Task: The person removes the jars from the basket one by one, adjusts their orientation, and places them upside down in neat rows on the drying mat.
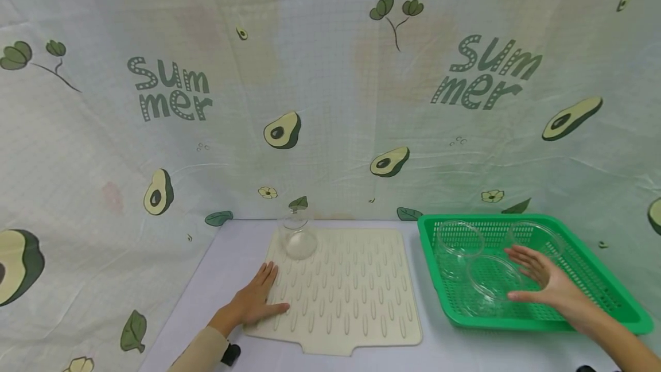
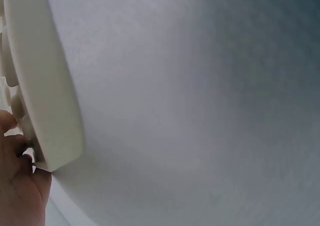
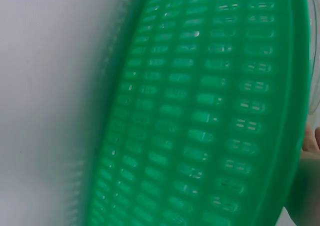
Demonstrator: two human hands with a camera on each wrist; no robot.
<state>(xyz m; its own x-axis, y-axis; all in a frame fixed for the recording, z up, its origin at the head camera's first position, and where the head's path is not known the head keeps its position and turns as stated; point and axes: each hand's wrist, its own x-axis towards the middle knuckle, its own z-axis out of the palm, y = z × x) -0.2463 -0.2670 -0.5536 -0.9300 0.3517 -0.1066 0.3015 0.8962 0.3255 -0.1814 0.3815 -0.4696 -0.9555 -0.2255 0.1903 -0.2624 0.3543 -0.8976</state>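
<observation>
The right hand (image 1: 552,289) is holding its grip apart just beside the front bowl (image 1: 489,285). This bowl is sitting in the basket (image 1: 516,322), left of that nearer hand; being round, it is presenting no long axis. The left hand (image 1: 255,302) is resting outspread on the mat (image 1: 356,286). The curtain (image 1: 330,73) is displaying "SUMMER" twice.

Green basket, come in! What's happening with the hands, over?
Left hand on left edge of cream mat. Right hand over green basket, by front clear bowl; touch unclear. Nothing seen in the way.
</observation>
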